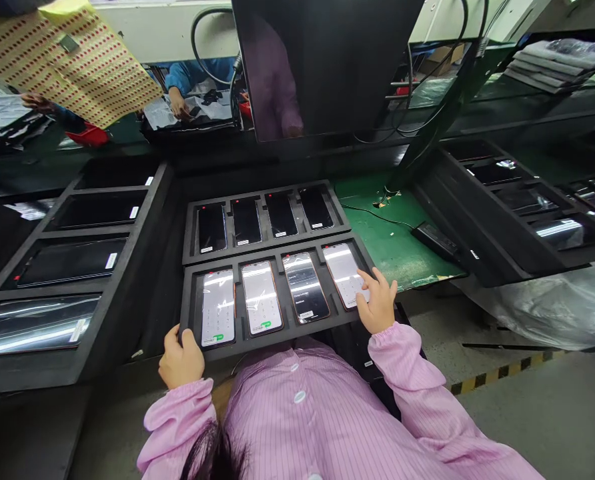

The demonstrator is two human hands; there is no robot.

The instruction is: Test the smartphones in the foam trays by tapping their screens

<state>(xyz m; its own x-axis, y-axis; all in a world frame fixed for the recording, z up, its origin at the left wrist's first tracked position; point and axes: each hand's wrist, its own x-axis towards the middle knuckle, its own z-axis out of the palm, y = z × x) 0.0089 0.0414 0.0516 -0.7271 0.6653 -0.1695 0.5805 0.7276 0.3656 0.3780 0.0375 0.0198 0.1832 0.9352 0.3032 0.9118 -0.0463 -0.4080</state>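
A black foam tray [242, 338] holds several phones with lit screens. Its left corner is gripped by my left hand [181, 359], fingers curled on the edge. Over the lower part of the rightmost phone [341, 270] is my right hand [377, 300], fingers apart, a fingertip at the screen. That phone and the two left ones, including the far left phone [218, 303], show a white keypad screen. The third phone [305, 287] shows a dark menu. Behind, a second tray [257, 251] holds several dark-screened phones.
More phone trays stand at left [112, 293] and right [515, 247]. A black monitor [327, 67] rises behind. A black adapter [435, 240] with a cable lies on the green mat [382, 250]. Across the bench, another person's hand [179, 105] shows near a hanging yellow sticker sheet [77, 63].
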